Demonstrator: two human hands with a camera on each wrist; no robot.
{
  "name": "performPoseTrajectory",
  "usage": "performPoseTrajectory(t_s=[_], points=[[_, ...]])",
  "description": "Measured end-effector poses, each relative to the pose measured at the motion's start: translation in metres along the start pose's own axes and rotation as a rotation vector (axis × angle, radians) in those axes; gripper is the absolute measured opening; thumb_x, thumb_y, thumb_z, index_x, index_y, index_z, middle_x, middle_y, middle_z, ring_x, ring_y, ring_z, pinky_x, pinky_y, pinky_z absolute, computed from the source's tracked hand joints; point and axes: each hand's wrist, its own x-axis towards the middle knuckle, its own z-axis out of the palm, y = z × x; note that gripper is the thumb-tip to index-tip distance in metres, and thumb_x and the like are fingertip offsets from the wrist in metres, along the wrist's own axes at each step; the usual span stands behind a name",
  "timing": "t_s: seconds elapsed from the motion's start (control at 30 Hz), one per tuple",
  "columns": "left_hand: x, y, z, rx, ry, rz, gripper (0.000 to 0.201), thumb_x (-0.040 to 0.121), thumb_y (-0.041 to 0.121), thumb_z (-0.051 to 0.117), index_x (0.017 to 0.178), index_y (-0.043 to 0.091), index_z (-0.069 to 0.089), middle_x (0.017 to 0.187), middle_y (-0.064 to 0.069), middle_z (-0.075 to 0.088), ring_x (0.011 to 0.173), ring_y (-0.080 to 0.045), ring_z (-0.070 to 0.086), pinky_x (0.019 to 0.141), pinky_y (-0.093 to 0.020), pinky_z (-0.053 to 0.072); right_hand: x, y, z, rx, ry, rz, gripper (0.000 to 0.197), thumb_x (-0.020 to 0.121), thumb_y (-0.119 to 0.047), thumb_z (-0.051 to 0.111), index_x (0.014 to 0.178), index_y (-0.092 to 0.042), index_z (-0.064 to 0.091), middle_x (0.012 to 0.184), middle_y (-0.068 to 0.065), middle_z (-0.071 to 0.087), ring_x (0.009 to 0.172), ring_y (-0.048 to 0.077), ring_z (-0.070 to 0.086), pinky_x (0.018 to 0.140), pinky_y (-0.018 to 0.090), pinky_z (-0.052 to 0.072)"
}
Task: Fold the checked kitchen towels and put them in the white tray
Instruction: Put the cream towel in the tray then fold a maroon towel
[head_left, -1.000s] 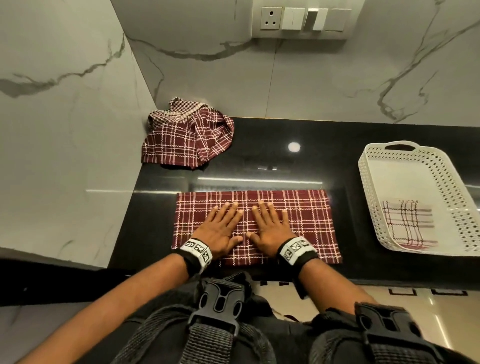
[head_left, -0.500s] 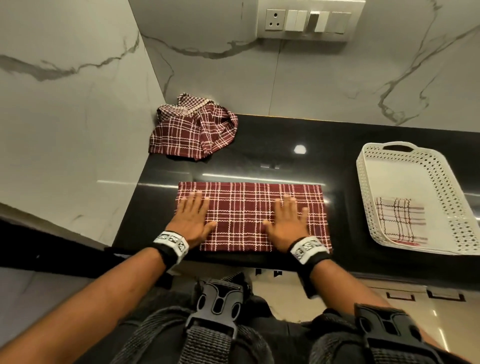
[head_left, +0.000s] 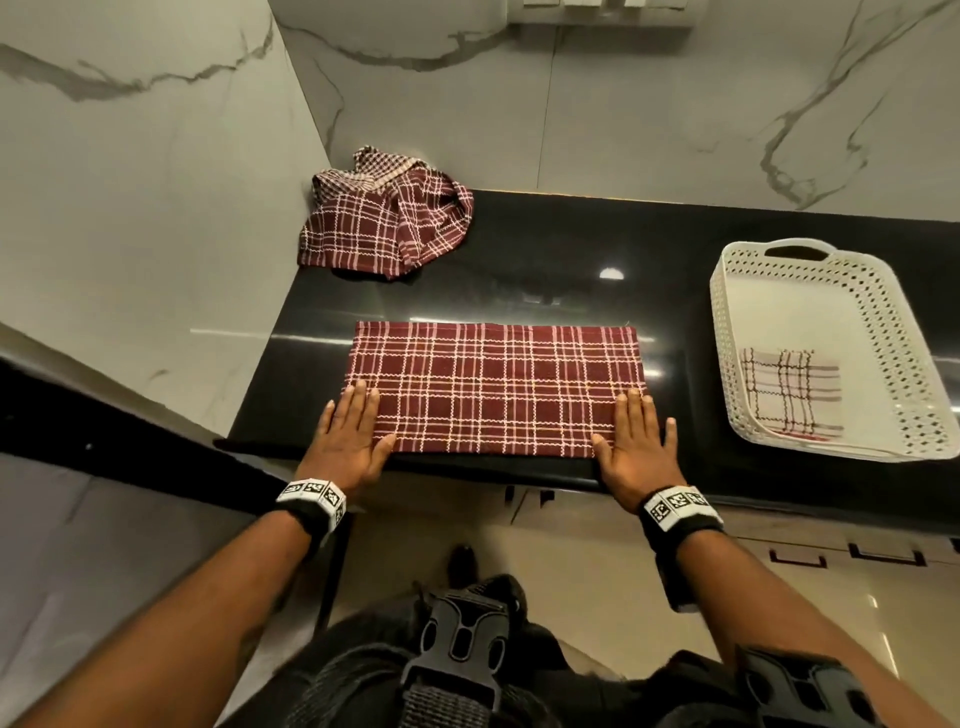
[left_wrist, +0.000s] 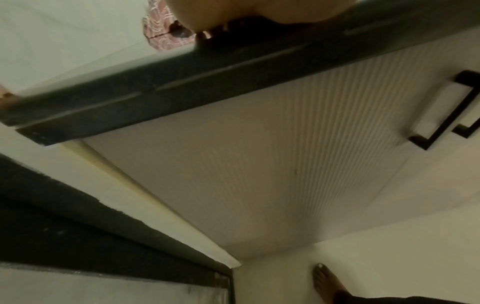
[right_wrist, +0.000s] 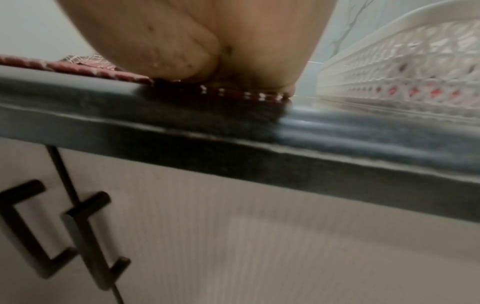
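Note:
A maroon checked towel (head_left: 493, 387), folded into a long rectangle, lies flat near the front edge of the black counter (head_left: 571, 260). My left hand (head_left: 353, 431) presses flat on its near left corner with straight fingers. On the near right corner my right hand (head_left: 636, 441) presses flat the same way. The right wrist view shows the palm (right_wrist: 207, 41) on the towel's edge (right_wrist: 241, 95). A heap of unfolded checked towels (head_left: 384, 218) sits in the back left corner. The white perforated tray (head_left: 727, 332) at the right holds one folded pale checked towel (head_left: 789, 395).
Marble walls close the counter at the left and back. Cabinet doors with black handles (right_wrist: 31, 226) are below the counter edge (right_wrist: 233, 131). A bare foot (left_wrist: 327, 281) stands on the floor. Bare counter lies between the towel and the tray.
Both hands have slid apart from the towel's middle to its two near corners, smoothing it flat. The head view has tilted downward.

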Motion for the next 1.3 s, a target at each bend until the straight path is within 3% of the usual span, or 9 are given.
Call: performPoseTrajectory(t_s=[0.47, 0.53, 0.6, 0.67, 0.73, 0.83, 0.9, 1.1, 1.3], points=[[0.001, -0.003, -0.006, -0.121, -0.060, 0.008, 0.082, 0.089, 0.062, 0.009, 0.158, 0.022, -0.010, 0.165, 0.001, -0.020, 0.149, -0.012, -0.024, 0.122, -0.041, -0.013, 0.001, 0.004, -0.001, 0.031, -0.016, 0.019, 0.075, 0.100, -0.059, 0.015, 0.157, -0.018, -0.012, 0.164, 0.001, -0.021, 0.149, 0.017, -0.024, 0.120, 0.050, -0.013], [0.003, -0.002, -0.010, -0.144, -0.041, 0.003, 0.080, 0.091, 0.060, 0.019, 0.159, 0.022, -0.001, 0.166, 0.000, -0.010, 0.152, -0.015, -0.014, 0.123, -0.043, -0.007, 0.004, 0.002, -0.006, 0.046, -0.049, 0.032, 0.075, 0.100, -0.059, 0.016, 0.157, -0.018, -0.013, 0.163, 0.000, -0.023, 0.148, 0.016, -0.026, 0.120, 0.052, -0.013], [0.007, 0.002, -0.022, -0.164, 0.041, -0.007, 0.069, 0.093, 0.050, 0.037, 0.153, 0.020, 0.024, 0.162, -0.005, 0.017, 0.150, -0.022, 0.013, 0.123, -0.047, 0.009, 0.004, -0.003, -0.013, 0.085, -0.071, 0.065, 0.074, 0.101, -0.058, 0.019, 0.158, -0.019, -0.007, 0.164, 0.001, -0.020, 0.149, 0.018, -0.024, 0.120, 0.055, -0.011], [0.017, 0.007, -0.034, -0.115, 0.178, 0.014, 0.046, 0.091, 0.039, 0.047, 0.132, 0.018, 0.047, 0.139, -0.006, 0.045, 0.131, -0.024, 0.041, 0.113, -0.047, 0.030, 0.004, -0.016, -0.022, 0.131, -0.026, 0.134, 0.068, 0.100, -0.053, 0.030, 0.156, -0.019, 0.012, 0.166, 0.004, -0.009, 0.151, 0.023, -0.017, 0.118, 0.059, -0.008], [0.032, 0.010, -0.045, -0.088, 0.271, 0.032, 0.031, 0.089, 0.033, 0.051, 0.115, 0.017, 0.054, 0.119, -0.003, 0.052, 0.113, -0.022, 0.049, 0.103, -0.045, 0.039, 0.001, -0.041, -0.029, 0.138, 0.067, 0.176, 0.054, 0.098, -0.049, 0.040, 0.144, -0.019, 0.036, 0.164, 0.010, 0.008, 0.151, 0.032, -0.001, 0.117, 0.061, 0.004], [0.060, 0.012, -0.055, -0.074, 0.294, 0.070, 0.030, 0.087, 0.029, 0.054, 0.115, 0.017, 0.056, 0.119, -0.002, 0.053, 0.111, -0.021, 0.049, 0.100, -0.044, 0.042, 0.000, -0.089, -0.030, 0.124, 0.153, 0.126, 0.047, 0.097, -0.052, 0.041, 0.130, -0.020, 0.048, 0.145, 0.010, 0.037, 0.134, 0.028, 0.032, 0.111, 0.056, 0.031], [0.073, 0.011, -0.058, -0.061, 0.248, 0.051, 0.031, 0.088, 0.029, 0.054, 0.117, 0.019, 0.057, 0.123, -0.001, 0.053, 0.114, -0.022, 0.049, 0.100, -0.044, 0.043, 0.006, -0.114, -0.027, 0.141, 0.106, 0.124, 0.050, 0.096, -0.056, 0.038, 0.129, -0.020, 0.046, 0.135, 0.008, 0.042, 0.124, 0.026, 0.038, 0.106, 0.054, 0.036], [0.077, 0.018, -0.055, -0.065, 0.301, 0.086, 0.015, 0.088, 0.029, 0.054, 0.099, 0.020, 0.059, 0.101, 0.000, 0.059, 0.092, -0.021, 0.051, 0.082, -0.038, 0.045, 0.080, -0.116, -0.047, 0.058, 0.057, 0.198, 0.064, 0.094, -0.062, 0.037, 0.140, -0.017, 0.040, 0.148, 0.012, 0.033, 0.134, 0.034, 0.033, 0.106, 0.065, 0.028], [0.036, 0.075, -0.030, -0.050, 0.268, 0.410, 0.026, 0.077, 0.028, 0.060, 0.100, 0.019, 0.066, 0.098, -0.001, 0.064, 0.087, -0.025, 0.055, 0.072, -0.038, 0.046, 0.165, -0.101, -0.084, 0.026, 0.020, 0.120, 0.080, 0.086, -0.073, 0.039, 0.146, -0.020, 0.035, 0.160, 0.006, 0.023, 0.146, 0.037, 0.019, 0.112, 0.071, 0.010]])
